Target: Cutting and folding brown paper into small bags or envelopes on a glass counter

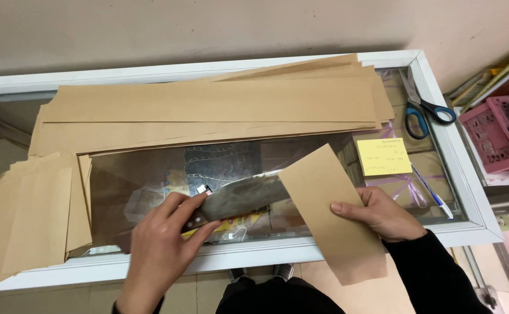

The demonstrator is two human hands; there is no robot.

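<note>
My left hand (162, 243) grips the handle of a broad, worn knife (240, 197) whose blade points right and slips under a folded brown paper piece. My right hand (377, 214) presses down on that brown paper piece (330, 209), which lies tilted over the front edge of a glass-topped counter (301, 247). Long brown paper strips (208, 110) are stacked across the back of the counter. A pile of shorter cut brown pieces (33, 215) lies at the left.
Blue-handled scissors (420, 107) lie at the counter's back right, a yellow sticky note (382, 156) and a pen (432, 192) in front of them. A pink plastic basket (493, 134) stands to the right of the counter. Goods show under the glass.
</note>
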